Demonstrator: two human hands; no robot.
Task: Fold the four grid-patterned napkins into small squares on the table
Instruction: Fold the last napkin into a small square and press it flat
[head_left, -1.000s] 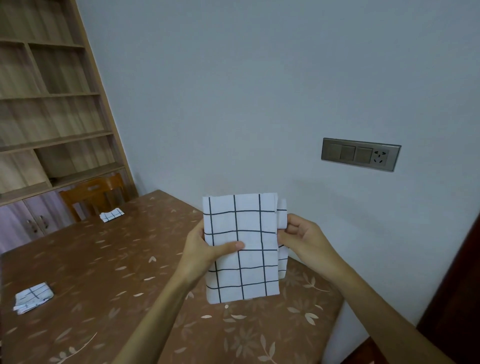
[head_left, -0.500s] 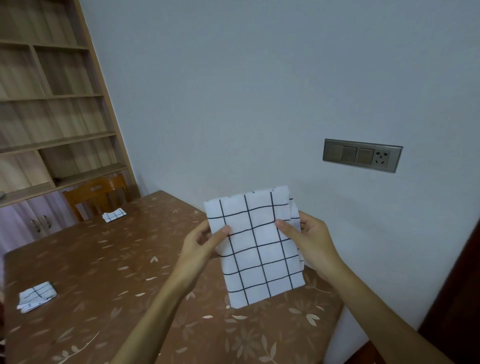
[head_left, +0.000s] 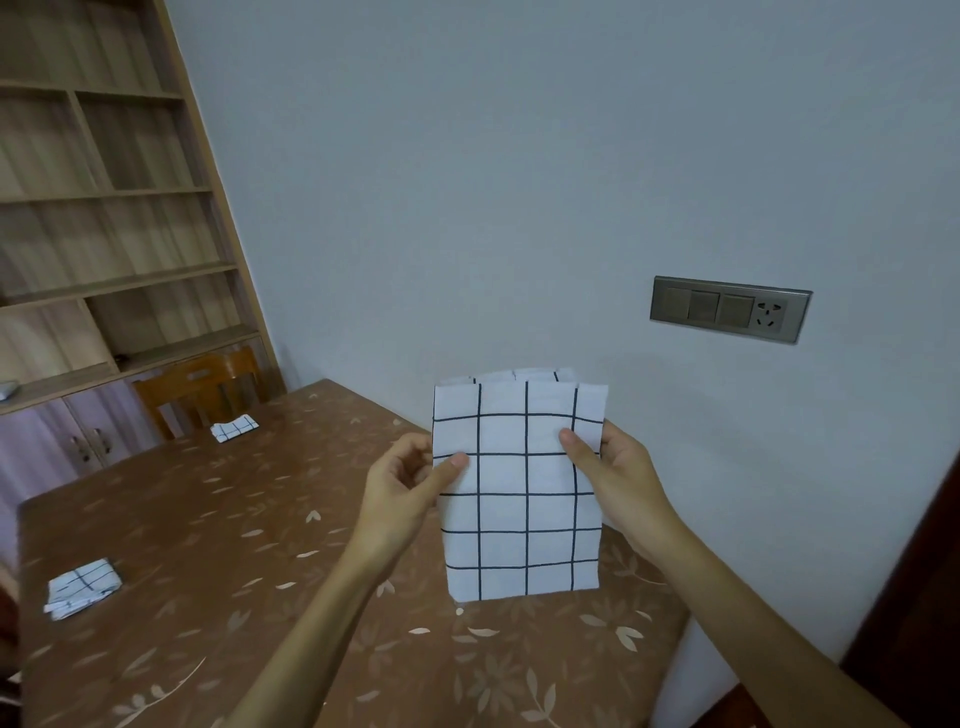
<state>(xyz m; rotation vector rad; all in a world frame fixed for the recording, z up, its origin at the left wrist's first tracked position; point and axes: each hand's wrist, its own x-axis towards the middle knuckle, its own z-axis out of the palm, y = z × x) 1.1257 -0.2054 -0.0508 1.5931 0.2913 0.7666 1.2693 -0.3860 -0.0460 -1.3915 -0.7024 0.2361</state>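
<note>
Pinching napkin (head_left: 519, 493) edges: left hand (head_left: 400, 483), right hand (head_left: 618, 473)

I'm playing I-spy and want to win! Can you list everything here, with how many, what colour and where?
table: one, brown with pale leaves, against the wall
chair: one, orange-brown wood, behind the table
shelves: one unit, light wood, far left
switch panel: one, grey, on the wall
held napkin: one, white with black grid, in the air above the table
far folded napkin: one, white with black grid, on the table by the chair
near folded napkin: one, same colours, on the table's left side
left hand: one, pinches the held napkin's left edge
right hand: one, pinches its right edge
</note>
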